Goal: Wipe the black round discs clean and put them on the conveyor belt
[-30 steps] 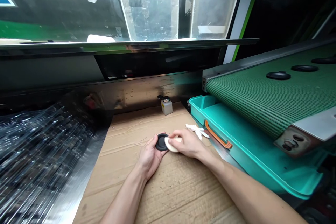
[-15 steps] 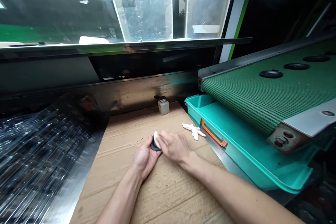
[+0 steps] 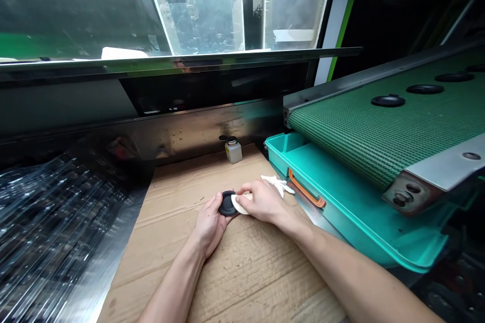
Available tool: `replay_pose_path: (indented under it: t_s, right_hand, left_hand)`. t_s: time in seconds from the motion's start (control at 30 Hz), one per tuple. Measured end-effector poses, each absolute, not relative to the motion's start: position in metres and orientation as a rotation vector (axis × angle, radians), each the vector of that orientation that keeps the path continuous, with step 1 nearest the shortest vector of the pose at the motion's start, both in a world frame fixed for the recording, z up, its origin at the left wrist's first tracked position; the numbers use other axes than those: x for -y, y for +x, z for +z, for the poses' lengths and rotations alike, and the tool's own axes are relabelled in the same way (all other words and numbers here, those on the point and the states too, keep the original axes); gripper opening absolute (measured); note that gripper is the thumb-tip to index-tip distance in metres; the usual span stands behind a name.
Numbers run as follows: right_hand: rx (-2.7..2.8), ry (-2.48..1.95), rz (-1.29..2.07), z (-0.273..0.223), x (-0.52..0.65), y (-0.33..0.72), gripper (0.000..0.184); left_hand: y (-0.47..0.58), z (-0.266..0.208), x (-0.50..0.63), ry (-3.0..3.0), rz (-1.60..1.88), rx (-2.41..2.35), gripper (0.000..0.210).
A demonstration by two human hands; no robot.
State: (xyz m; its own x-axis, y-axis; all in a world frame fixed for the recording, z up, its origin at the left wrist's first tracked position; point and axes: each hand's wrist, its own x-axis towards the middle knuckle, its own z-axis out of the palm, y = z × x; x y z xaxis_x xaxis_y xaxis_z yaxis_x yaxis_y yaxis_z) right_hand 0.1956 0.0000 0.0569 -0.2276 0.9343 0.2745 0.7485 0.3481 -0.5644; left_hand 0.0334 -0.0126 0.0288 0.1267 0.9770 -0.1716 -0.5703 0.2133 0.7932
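Above the cardboard sheet, my left hand grips a round black disc-shaped part by its left edge, its dished face turned up. My right hand pinches a white round pad between thumb and fingers. The pad overlaps the right rim of the black part; whether it presses on it I cannot tell. Just behind my right hand lies a crumpled white cloth or glove, partly hidden by the hand. A small whitish bottle with a metal top stands at the far end of the cardboard.
On the right, a green conveyor belt carries several black round parts. Below it sits a teal tray with an orange handle. Clear plastic-wrapped black pieces fill the left. A metal ledge closes off the back.
My right hand has moved right with the pad, baring more of the black part's face. The left hand keeps its hold. The view has shifted slightly.
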Motion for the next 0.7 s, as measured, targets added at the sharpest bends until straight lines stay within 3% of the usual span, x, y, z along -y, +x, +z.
replay_pose_path:
  t_s: [0.2,0.33,0.47,0.7]
  right_hand:
    - [2.148,-1.246,0.638,0.051,0.001,0.190,0.019]
    - [2.070,-1.368,0.536,0.054,0.000,0.195,0.022]
    - [2.192,-1.223,0.739,0.056,0.005,0.188,0.019]
    - [2.126,-1.487,0.576,0.064,0.007,0.195,0.019]
  left_hand:
    - [0.030,0.024,0.012,0.631,1.224,-0.753,0.024]
    - [0.030,0.024,0.012,0.631,1.213,-0.784,0.024]
    - [0.032,0.025,0.013,0.643,1.213,-0.748,0.024]
    - [0.034,0.027,0.015,0.668,1.229,-0.769,0.024]
